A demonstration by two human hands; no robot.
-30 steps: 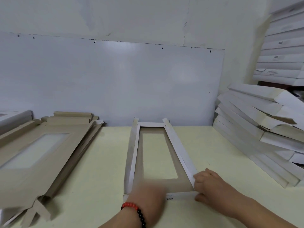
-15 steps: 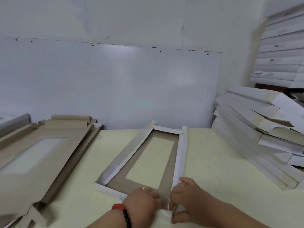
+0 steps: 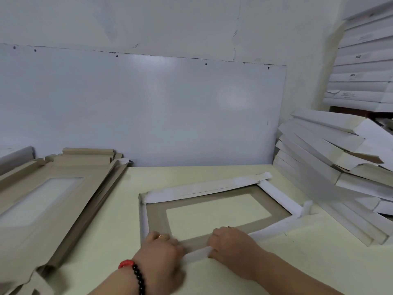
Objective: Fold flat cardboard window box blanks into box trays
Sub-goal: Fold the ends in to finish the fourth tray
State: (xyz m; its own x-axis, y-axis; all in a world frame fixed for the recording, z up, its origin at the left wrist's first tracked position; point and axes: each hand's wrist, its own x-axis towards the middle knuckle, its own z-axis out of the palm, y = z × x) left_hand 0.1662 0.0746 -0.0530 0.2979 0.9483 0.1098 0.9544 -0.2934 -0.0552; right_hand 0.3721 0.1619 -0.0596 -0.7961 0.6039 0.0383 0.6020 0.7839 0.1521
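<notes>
**Two hands on the near wall of a half-folded window box**

The left hand [image 3: 158,255], with a red and black bead bracelet [image 3: 134,273] at the wrist, lay with its fingers curled over the near left corner of the box tray [image 3: 157,218]. The right hand [image 3: 231,244] sat just beside it, fingers bent over the top of the near white wall and thumb on the outside, pinching that wall. A short stretch of white wall showed between the two hands.

The tray lay lengthwise across the pale yellow table [image 3: 308,262], brown side up, with its rectangular window open to the table top. Its far long wall was folded inward and leaning; the right end flap stood partly up.

To the left lay a stack of flat brown blanks [image 3: 42,199], each with a window. To the right, well apart from the hands, folded white boxes [image 3: 331,167] were piled against the wall, with more stacked above them. A white board [image 3: 148,107] leaned behind the table.
</notes>
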